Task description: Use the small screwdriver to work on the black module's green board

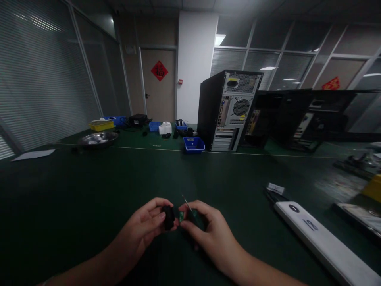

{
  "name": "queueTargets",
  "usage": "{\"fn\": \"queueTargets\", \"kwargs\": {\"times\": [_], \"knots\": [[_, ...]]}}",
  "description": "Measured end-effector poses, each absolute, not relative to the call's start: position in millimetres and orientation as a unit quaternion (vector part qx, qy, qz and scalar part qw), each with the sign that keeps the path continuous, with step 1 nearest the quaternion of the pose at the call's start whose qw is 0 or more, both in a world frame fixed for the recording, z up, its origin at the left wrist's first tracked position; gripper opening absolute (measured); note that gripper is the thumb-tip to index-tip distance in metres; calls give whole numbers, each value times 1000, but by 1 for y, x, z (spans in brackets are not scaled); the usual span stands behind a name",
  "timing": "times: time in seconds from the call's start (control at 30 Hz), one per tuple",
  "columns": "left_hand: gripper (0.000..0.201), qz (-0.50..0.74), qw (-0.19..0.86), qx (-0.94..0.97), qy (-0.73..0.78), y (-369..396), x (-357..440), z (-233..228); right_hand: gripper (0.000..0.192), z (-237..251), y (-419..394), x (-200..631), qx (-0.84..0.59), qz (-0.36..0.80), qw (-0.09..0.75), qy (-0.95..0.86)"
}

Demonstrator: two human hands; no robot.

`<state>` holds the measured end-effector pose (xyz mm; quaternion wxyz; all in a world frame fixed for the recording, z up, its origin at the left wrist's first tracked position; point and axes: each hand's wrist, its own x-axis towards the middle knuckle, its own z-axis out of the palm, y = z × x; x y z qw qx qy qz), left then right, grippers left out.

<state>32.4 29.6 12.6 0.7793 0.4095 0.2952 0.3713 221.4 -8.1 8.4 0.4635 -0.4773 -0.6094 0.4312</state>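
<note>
Closest to my camera, the bare left hand point(147, 222) and the bare right hand point(216, 230) are near each other over the table. The left fingers are curled around a small, dark black block that looks like plastic point(169, 217), with the thumb pressed on its near face. The right thumb and pointing finger pinch a tiny green board point(181, 216) just beside the block; I can't tell if the two touch. A thin tool with a grey metal shaft point(187, 203) is also in the right hand, its tip poking up. Its handle is too dark for me to make out.

I think the block is light, stiff and a bit smooth, so I would hold it by its sides. The green board looks light too, but easy to snap or scratch, so I'd pinch only its edges, and gently.

The table point(119, 178) is dark green and looks flat. A long white bar with a number on it point(315, 234) lies to the right. Farther back are a small blue plastic tray point(194, 151), a tall black computer case point(228, 111) and a round shiny metal bowl point(98, 145). The room is dim, with a light brown door point(166, 99) and a white pillar point(198, 51).
</note>
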Motion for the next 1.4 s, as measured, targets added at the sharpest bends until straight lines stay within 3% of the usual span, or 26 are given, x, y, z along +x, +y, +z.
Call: {"fn": "queueTargets", "kwargs": {"times": [0.23,0.67,1.13,1.4], "knots": [[19,355,785,441,251,30,31,3,20,16,-13,222,-403,312,488,-709],[23,326,780,466,262,29,31,4,35,7,-16,218,-379,312,494,-718],[41,329,777,457,282,32,35,-5,31,12,-13,216,-380,277,462,-752],[38,340,784,434,288,32,35,-1,35,9,-15,215,-383,263,481,-743]]}}
